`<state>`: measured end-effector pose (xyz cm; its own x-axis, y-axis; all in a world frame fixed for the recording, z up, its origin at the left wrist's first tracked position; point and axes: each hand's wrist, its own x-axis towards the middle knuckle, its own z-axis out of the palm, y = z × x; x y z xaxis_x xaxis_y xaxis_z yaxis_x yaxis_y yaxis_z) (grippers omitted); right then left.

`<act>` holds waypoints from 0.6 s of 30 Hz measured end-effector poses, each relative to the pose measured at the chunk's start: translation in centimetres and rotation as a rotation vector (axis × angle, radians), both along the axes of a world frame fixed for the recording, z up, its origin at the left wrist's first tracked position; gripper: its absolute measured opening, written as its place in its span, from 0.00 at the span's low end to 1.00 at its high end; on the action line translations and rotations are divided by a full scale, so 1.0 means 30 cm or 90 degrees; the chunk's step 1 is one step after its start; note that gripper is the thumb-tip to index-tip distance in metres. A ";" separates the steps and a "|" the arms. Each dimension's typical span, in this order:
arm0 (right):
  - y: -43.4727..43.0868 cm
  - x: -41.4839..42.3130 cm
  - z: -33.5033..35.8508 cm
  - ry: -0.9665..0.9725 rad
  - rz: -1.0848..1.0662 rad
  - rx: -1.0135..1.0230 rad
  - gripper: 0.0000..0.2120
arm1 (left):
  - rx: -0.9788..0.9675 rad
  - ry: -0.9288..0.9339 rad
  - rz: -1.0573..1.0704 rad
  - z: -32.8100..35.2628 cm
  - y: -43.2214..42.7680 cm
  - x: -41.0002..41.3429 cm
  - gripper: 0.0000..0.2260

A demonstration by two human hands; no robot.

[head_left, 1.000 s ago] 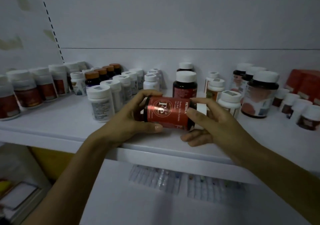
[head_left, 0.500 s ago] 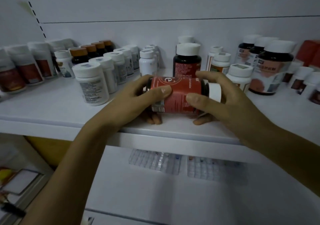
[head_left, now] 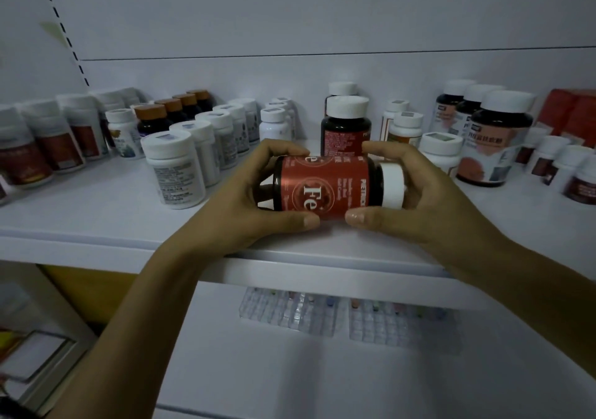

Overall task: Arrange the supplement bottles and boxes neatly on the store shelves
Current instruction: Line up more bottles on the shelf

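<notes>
Both hands — left hand (head_left: 232, 212), right hand (head_left: 429, 205) — clamp a sideways dark red-labelled "Fe" bottle (head_left: 325, 188), white cap rightward, above the white shelf (head_left: 96, 222).

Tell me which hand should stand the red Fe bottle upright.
Right, probably. The right hand has its grip at the white-cap end of the Fe bottle, which lies sideways, so it can tip the cap up. The left hand wraps the base end, which must land on the shelf.

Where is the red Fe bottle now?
The red Fe bottle is central in the head view, held sideways between left hand and right hand, before an upright dark bottle.
</notes>
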<state>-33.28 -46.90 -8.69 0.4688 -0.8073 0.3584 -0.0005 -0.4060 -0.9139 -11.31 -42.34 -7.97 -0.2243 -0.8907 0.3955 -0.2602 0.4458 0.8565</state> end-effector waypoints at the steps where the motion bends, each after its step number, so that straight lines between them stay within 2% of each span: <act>1: -0.002 0.002 0.004 -0.006 0.005 0.034 0.39 | -0.008 -0.007 -0.004 -0.002 0.001 0.003 0.29; 3: -0.002 0.004 0.013 -0.016 0.022 0.073 0.33 | -0.011 -0.015 -0.017 -0.003 -0.001 0.004 0.29; 6: 0.014 0.001 0.017 -0.032 0.020 0.042 0.26 | -0.001 -0.016 -0.023 -0.002 -0.006 0.002 0.30; 10: 0.018 -0.016 0.010 -0.046 0.012 -0.007 0.30 | 0.057 0.014 -0.019 0.000 -0.010 -0.013 0.29; 13: 0.009 -0.015 0.009 -0.045 0.021 0.019 0.32 | 0.023 -0.001 -0.005 -0.001 0.000 -0.012 0.24; 16: -0.002 -0.010 0.020 -0.057 0.034 0.077 0.32 | -0.048 0.024 0.007 -0.005 0.012 0.000 0.26; 18: 0.002 -0.006 0.025 -0.056 0.043 0.101 0.29 | -0.053 0.020 0.003 -0.008 0.017 0.002 0.27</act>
<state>-33.44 -46.83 -7.95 0.4962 -0.8247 0.2713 0.1052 -0.2530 -0.9617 -11.24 -41.82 -8.20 -0.2073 -0.8549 0.4755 -0.2361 0.5154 0.8238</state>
